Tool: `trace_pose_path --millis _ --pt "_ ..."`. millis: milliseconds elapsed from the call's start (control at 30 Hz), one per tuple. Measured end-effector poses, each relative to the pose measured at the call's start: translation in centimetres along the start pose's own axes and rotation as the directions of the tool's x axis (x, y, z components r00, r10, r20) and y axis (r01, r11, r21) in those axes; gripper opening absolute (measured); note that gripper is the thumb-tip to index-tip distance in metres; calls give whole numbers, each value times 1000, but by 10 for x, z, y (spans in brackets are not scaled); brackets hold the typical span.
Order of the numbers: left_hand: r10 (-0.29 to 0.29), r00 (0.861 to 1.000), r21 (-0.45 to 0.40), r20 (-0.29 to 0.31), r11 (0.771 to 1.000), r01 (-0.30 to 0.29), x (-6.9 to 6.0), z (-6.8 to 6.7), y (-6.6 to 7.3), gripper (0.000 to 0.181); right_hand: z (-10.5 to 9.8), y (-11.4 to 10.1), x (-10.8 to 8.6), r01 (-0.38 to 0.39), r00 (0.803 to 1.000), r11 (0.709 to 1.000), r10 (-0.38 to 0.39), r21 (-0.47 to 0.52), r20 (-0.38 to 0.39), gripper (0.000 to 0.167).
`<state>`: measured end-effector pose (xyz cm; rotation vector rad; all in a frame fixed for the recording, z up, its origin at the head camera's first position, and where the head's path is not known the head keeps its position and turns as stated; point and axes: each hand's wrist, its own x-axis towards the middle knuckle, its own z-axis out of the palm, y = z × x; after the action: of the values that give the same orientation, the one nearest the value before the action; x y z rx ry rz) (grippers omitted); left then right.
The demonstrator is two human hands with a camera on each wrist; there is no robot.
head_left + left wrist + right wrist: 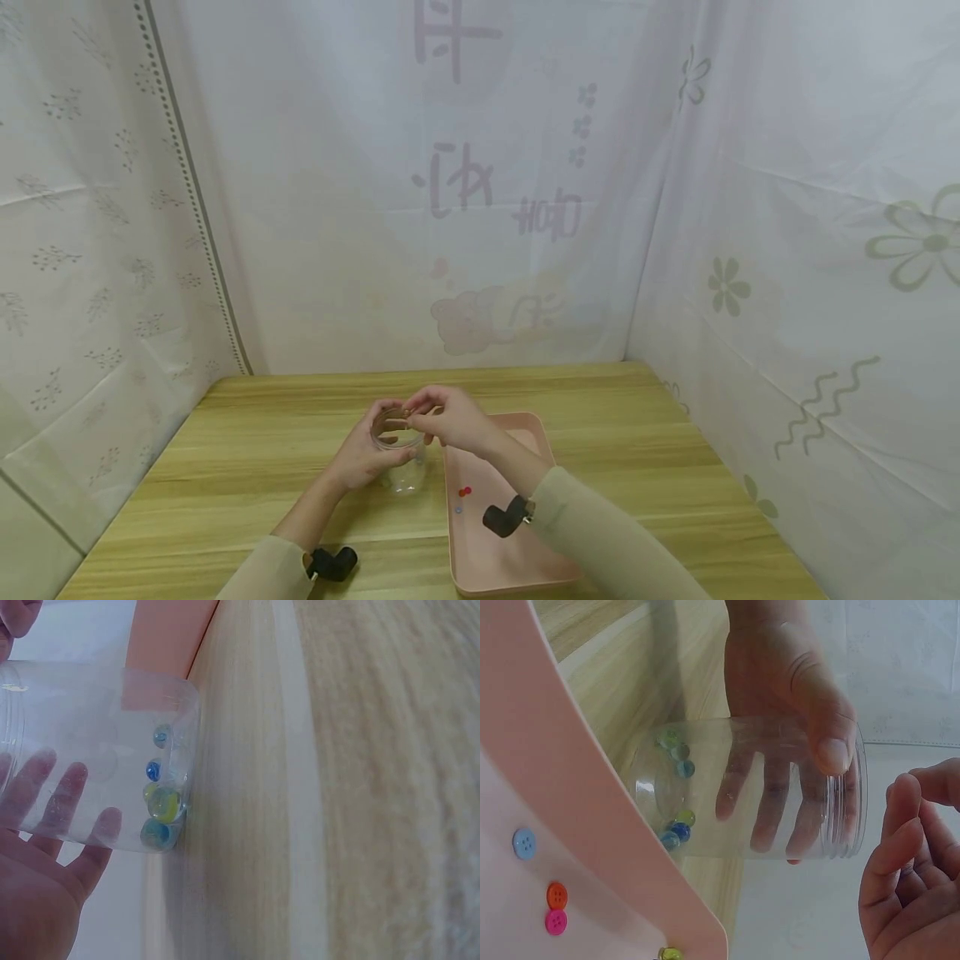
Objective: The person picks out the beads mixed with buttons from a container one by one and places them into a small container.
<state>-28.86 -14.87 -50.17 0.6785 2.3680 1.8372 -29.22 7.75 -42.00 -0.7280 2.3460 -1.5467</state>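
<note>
A clear wide-mouthed jar (407, 481) stands upright on the table, and my left hand (362, 454) grips it round its upper part. Through its wall, several glass marbles (163, 804) in blue, green and yellow show on the bottom. At the jar's rim is my right hand (448, 419), its fingers bent and the fingertips close together over the opening. Whether anything small sits between those fingertips is hidden. In the right wrist view the curled right hand (911, 862) appears just beyond the jar's threaded mouth (844, 799).
Beside the jar, to the right, lies a pink tray (491, 575) under my right forearm. It holds a light blue button (524, 844), an orange button (556, 895), a pink button (556, 922) and a yellowish marble (670, 953). Patterned white curtains (337, 208) surround the wooden table (637, 467).
</note>
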Motion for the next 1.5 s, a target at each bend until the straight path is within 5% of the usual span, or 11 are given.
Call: trace_pose_path --millis 1000,1500 --pt "43 999 1 9 999 -43 -1 0 -2 73 6 6 9 -35 998 999 35 -5 -61 25" --pt "44 999 -7 12 999 -43 -2 0 0 78 -18 30 6 -44 990 999 45 16 -133 35"
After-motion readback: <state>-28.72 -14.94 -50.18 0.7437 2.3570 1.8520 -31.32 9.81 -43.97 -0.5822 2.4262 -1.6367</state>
